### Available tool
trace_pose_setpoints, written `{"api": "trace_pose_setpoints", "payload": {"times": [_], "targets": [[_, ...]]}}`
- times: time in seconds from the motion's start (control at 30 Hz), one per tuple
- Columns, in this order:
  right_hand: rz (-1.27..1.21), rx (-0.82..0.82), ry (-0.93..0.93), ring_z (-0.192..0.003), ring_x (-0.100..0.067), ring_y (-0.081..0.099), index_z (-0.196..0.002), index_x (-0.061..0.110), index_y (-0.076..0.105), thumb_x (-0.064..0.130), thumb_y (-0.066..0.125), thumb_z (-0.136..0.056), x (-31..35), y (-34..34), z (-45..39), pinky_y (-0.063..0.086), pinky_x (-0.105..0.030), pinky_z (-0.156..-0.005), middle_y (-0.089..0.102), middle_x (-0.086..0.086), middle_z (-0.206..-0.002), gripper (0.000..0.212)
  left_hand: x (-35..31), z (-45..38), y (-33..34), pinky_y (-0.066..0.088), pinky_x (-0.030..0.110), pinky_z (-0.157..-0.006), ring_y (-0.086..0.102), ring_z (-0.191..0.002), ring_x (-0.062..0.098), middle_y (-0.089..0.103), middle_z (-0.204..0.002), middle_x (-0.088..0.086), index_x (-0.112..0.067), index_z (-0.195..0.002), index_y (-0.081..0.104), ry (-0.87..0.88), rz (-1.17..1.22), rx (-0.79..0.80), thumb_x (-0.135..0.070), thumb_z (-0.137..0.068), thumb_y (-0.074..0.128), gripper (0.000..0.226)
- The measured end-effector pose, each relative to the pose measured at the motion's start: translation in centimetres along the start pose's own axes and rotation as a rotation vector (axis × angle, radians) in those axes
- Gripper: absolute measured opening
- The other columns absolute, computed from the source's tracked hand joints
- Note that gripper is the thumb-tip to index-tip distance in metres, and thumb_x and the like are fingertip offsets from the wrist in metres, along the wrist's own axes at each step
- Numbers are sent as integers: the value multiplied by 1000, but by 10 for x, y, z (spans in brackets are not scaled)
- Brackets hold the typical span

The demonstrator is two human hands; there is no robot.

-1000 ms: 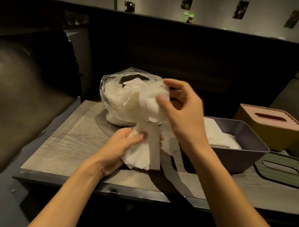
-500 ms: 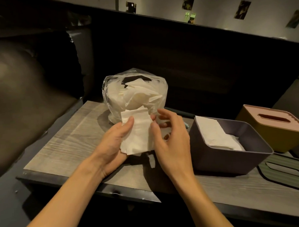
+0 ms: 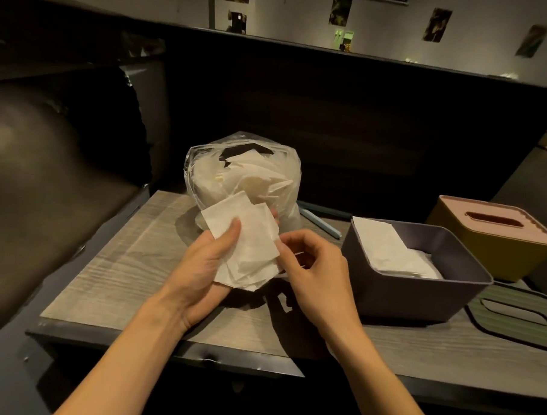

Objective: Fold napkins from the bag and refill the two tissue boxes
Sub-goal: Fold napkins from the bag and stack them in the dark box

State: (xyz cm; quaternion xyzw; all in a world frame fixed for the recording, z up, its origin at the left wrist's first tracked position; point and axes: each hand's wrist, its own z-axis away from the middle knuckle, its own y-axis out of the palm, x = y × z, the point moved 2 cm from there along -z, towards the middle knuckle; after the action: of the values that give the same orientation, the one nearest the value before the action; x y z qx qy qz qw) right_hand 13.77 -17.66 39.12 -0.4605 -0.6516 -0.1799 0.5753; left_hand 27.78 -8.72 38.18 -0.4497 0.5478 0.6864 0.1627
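Note:
A clear plastic bag [image 3: 214,175] stuffed with white napkins stands on the wooden table [image 3: 121,264]. Just in front of it my left hand [image 3: 203,273] holds a small stack of white napkins [image 3: 252,242], thumb on top and fingers underneath. My right hand [image 3: 312,271] pinches the stack's right edge with curled fingers. To the right an open purple tissue box [image 3: 404,299] holds folded napkins. Behind that stands a yellow tissue box [image 3: 493,244] with its pink slotted lid on.
A dark green slotted lid [image 3: 527,318] lies flat at the table's right front. A pale blue pen-like stick [image 3: 321,222] lies behind the purple box. Dark padded seating surrounds the table on the left and at the back.
My right hand came down from the bag's mouth to the napkins in my left hand. Both hands lifted and straightened the stack, which now sits squarer between them.

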Motion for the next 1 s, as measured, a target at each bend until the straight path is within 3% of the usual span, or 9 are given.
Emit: {"api": "trace_pose_setpoints", "payload": {"times": [0.1, 0.23, 0.37, 0.47, 0.6, 0.67, 0.77, 0.87, 1.0], "targets": [[9, -5, -9, -88, -2, 70, -99, 31, 74, 36, 67, -100, 2, 0, -1, 56, -18, -74, 74, 18, -91, 9, 2, -1, -3, 47, 54, -110, 60, -131, 33, 63, -141, 17, -6, -147, 49, -26, -39, 29, -12, -104, 51, 43], [-30, -24, 0, -96, 5, 67, -103, 33, 74, 37, 64, -101, 3, -2, -1, 51, -11, -75, 73, 22, -97, 12, 2, -3, -4, 57, 44, -98, 68, -121, 31, 69, -131, 16, -4, -140, 56, 17, -117, -33, -2, -94, 62, 46], [30, 23, -8, -91, 0, 70, -104, 35, 73, 42, 76, -92, 4, -2, -3, 59, -23, -79, 74, 21, -96, 14, 2, -2, -3, 64, 36, -79, 74, -107, 29, 75, -120, 16, -8, -134, 57, 65, -100, -125, 3, -80, 69, 56], [-14, 48, 15, -91, -7, 73, -104, 30, 74, 31, 75, -95, 2, 1, -3, 63, -38, -84, 76, 13, -97, 9, -5, 3, 0, 61, 43, -90, 70, -116, 32, 71, -127, 19, -6, -134, 60, 36, 5, -89, -8, -87, 64, 47], [-169, 168, 97, -95, -10, 74, -106, 25, 75, 28, 72, -97, 5, 3, -4, 61, -39, -89, 78, 8, -101, 10, -6, 8, 2, 47, 52, -111, 64, -127, 32, 67, -135, 17, -8, -126, 73, -139, 78, 14, -22, -100, 51, 37], [-31, 165, 45, -96, -2, 70, -107, 31, 74, 32, 70, -98, 11, 4, -7, 59, -28, -85, 76, 14, -99, 10, -6, 8, 4, 46, 50, -112, 63, -128, 29, 67, -135, 15, -10, -119, 77, -137, 88, 23, -23, -104, 46, 37], [275, -51, -227, -106, 5, 59, -120, 32, 68, 36, 66, -99, 32, 2, -28, 51, -16, -90, 64, 19, -113, 21, -7, 5, 3, 51, 48, -104, 66, -124, 31, 68, -133, 17, -7, -133, 67, -64, 160, -54, -19, -102, 49, 38], [619, -118, -433, -126, -7, 48, -141, 28, 58, 39, 66, -98, 54, 6, -64, 37, -23, -104, 55, 7, -137, 45, -5, 5, 4, 57, 49, -98, 68, -121, 32, 69, -132, 17, -9, -139, 59, -71, 123, -88, -17, -98, 53, 41], [910, 4, -359, -130, -21, 55, -149, 26, 52, 46, 63, -97, 59, 22, -105, 41, -41, -107, 61, 0, -142, 57, -6, 7, 7, 58, 46, -95, 70, -116, 31, 72, -127, 17, -8, -135, 61, -92, 97, -110, -16, -99, 54, 38]]}}
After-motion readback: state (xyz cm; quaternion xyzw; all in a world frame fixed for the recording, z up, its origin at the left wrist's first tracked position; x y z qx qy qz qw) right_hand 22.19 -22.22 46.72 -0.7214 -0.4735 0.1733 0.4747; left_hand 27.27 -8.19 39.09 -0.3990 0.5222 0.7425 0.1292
